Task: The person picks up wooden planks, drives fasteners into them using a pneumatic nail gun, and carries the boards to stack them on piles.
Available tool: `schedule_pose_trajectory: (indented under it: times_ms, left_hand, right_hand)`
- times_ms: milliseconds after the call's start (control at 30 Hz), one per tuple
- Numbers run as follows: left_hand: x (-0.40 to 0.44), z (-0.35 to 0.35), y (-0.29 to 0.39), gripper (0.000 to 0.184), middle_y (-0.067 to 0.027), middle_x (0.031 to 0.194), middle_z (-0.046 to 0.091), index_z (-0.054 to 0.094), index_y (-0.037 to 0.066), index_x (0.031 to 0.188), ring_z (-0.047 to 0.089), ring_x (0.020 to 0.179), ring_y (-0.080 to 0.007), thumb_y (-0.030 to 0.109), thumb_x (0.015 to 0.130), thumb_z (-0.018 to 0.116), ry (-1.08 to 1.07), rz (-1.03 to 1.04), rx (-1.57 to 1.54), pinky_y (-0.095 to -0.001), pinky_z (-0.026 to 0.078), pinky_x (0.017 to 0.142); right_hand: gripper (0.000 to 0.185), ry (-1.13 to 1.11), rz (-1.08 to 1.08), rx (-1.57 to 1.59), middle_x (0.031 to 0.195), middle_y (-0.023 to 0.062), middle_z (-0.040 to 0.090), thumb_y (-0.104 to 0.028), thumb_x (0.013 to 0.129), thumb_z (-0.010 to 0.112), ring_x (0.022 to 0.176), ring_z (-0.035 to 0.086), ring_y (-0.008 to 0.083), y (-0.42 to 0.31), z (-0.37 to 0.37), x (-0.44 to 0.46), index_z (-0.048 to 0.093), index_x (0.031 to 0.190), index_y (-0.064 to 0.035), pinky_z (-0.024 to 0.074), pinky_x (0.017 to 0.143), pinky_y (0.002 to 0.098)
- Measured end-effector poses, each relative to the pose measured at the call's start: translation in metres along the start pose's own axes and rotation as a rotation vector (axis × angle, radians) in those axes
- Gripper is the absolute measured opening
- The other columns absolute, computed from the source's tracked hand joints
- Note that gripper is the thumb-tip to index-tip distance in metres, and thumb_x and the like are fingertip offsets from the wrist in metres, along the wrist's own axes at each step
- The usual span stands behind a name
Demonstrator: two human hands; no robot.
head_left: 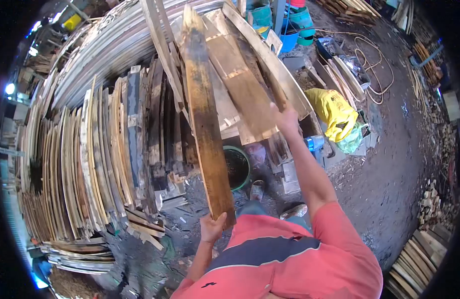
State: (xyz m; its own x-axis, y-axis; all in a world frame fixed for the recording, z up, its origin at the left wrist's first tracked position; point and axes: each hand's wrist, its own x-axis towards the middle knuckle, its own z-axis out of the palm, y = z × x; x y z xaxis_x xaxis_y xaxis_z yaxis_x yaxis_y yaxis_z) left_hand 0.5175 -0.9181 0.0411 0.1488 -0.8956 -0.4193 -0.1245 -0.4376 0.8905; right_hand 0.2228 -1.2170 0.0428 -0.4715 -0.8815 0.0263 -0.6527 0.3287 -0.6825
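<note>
A long wooden plank (pixel 207 124), stained dark along its middle, slants away from me, its far end over the stacked wood. My left hand (pixel 212 227) is closed around the plank's near end, thumb on top. To the right, my right hand (pixel 288 120) is closed beside a wide brown board (pixel 250 99). A narrow brown wooden piece (pixel 277 92) extends from near its fingers, but what the hand grips is not clear. A long curved board (pixel 275 55) lies just beyond that hand. Below my right wrist is a blue object (pixel 314 143).
Upright planks (pixel 90 154) stand in a dense row on the left. A green-rimmed bucket (pixel 236 169) sits under the plank near my feet. A yellow bag (pixel 332 112) lies on the right, with a hose (pixel 374 65) beyond. Stacked wood (pixel 419 264) is at lower right.
</note>
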Motion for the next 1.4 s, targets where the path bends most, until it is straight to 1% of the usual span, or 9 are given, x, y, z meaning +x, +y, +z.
schedule_pose_trajectory:
  times_ms: [33, 100, 200, 333, 533, 700, 900, 1133, 1400]
  left_hand:
    - [-0.005, -0.004, -0.001, 0.02, -0.0024, 0.059, 0.06, 0.065, -0.001, 0.084, 0.053, 0.052, -0.0089, 0.018, 0.083, 0.067, 0.008, 0.027, 0.081, -0.0278, 0.042, 0.046]
    - [-0.016, -0.01, -0.007, 0.018, -0.0043, 0.056, 0.059, 0.065, 0.0, 0.082, 0.054, 0.048, -0.0125, 0.017, 0.081, 0.068, -0.003, 0.051, 0.161, -0.0296, 0.042, 0.045]
    - [-0.021, -0.015, -0.014, 0.014, -0.0107, 0.064, 0.062, 0.064, 0.0, 0.084, 0.06, 0.055, -0.0233, 0.013, 0.08, 0.068, 0.057, 0.351, 0.547, -0.0347, 0.045, 0.05]
    - [-0.023, -0.023, -0.023, 0.028, -0.0209, 0.097, 0.063, 0.06, -0.004, 0.106, 0.061, 0.088, -0.0365, 0.01, 0.082, 0.061, 0.253, 0.759, 0.847, -0.044, 0.048, 0.077]
    - [-0.024, -0.03, 0.006, 0.041, -0.0266, 0.126, 0.049, 0.045, -0.008, 0.125, 0.046, 0.119, -0.0424, 0.017, 0.092, 0.048, 0.571, 0.85, 1.17, -0.0486, 0.036, 0.101]
    - [-0.037, 0.014, 0.003, 0.075, -0.0219, 0.139, 0.037, 0.037, 0.004, 0.136, 0.032, 0.129, -0.0412, 0.031, 0.075, 0.071, 0.272, 0.732, 1.152, -0.0489, 0.028, 0.106]
    - [-0.091, 0.162, 0.068, 0.092, -0.0232, 0.139, 0.032, 0.035, 0.007, 0.135, 0.029, 0.129, -0.0432, 0.044, 0.064, 0.078, 0.02, 0.981, 1.087, -0.0547, 0.026, 0.104]
    - [-0.081, 0.227, 0.021, 0.111, -0.0201, 0.129, 0.039, 0.017, 0.006, 0.142, 0.044, 0.117, -0.0358, 0.023, 0.054, 0.083, -0.17, 0.939, 0.797, -0.0418, 0.038, 0.098]
    - [-0.059, 0.195, 0.029, 0.101, -0.0083, 0.124, 0.049, 0.024, 0.004, 0.143, 0.05, 0.11, -0.0182, -0.001, 0.051, 0.066, -0.557, 0.339, 0.195, -0.0285, 0.041, 0.092]
  right_hand:
    - [0.049, 0.002, 0.006, -0.001, 0.096, 0.0103, 0.066, -0.029, 0.08, 0.07, 0.085, 0.062, 0.0161, -0.008, 0.007, -0.009, 0.057, 0.114, 0.0043, 0.049, 0.076, 0.031]
    - [0.057, -0.313, 0.063, 0.888, 0.109, 0.0127, 0.062, -0.034, 0.083, 0.068, 0.098, 0.059, 0.0189, -0.018, 0.016, -0.038, 0.049, 0.125, 0.0007, 0.0455, 0.086, 0.0339]
    - [0.07, -0.644, 0.23, 1.174, 0.121, 0.0156, 0.054, -0.057, 0.089, 0.047, 0.114, 0.05, 0.0229, -0.055, -0.031, -0.066, 0.039, 0.133, -0.003, 0.0383, 0.096, 0.039]
    - [0.078, -1.036, 0.006, 1.958, 0.123, 0.0164, 0.053, -0.068, 0.086, 0.035, 0.111, 0.052, 0.0274, -0.069, -0.074, -0.06, 0.04, 0.131, -0.0048, 0.0401, 0.094, 0.0447]
    - [0.054, -0.714, 0.21, 1.701, 0.119, 0.0109, 0.056, -0.043, 0.089, 0.056, 0.111, 0.054, 0.0271, -0.033, -0.122, -0.09, 0.045, 0.127, -0.0067, 0.0412, 0.097, 0.0453]
    - [0.042, -0.624, 0.335, 1.796, 0.118, 0.0098, 0.055, -0.028, 0.09, 0.059, 0.107, 0.055, 0.0254, 0.042, -0.151, -0.131, 0.047, 0.123, -0.0057, 0.0463, 0.091, 0.0458]
    - [0.044, -0.487, 0.482, 1.741, 0.119, 0.0053, 0.058, -0.024, 0.087, 0.066, 0.108, 0.055, 0.0187, 0.128, -0.192, -0.196, 0.051, 0.124, -0.0041, 0.0435, 0.092, 0.0372]
    - [0.042, -0.582, 0.45, 1.741, 0.116, 0.0062, 0.058, -0.025, 0.089, 0.063, 0.107, 0.054, 0.0167, 0.158, -0.227, -0.228, 0.051, 0.123, -0.0028, 0.0451, 0.089, 0.0349]
    - [0.064, -0.796, 0.061, 1.302, 0.116, 0.0104, 0.054, -0.037, 0.082, 0.069, 0.109, 0.05, 0.0193, 0.159, -0.224, -0.211, 0.042, 0.127, -0.0002, 0.041, 0.093, 0.0331]
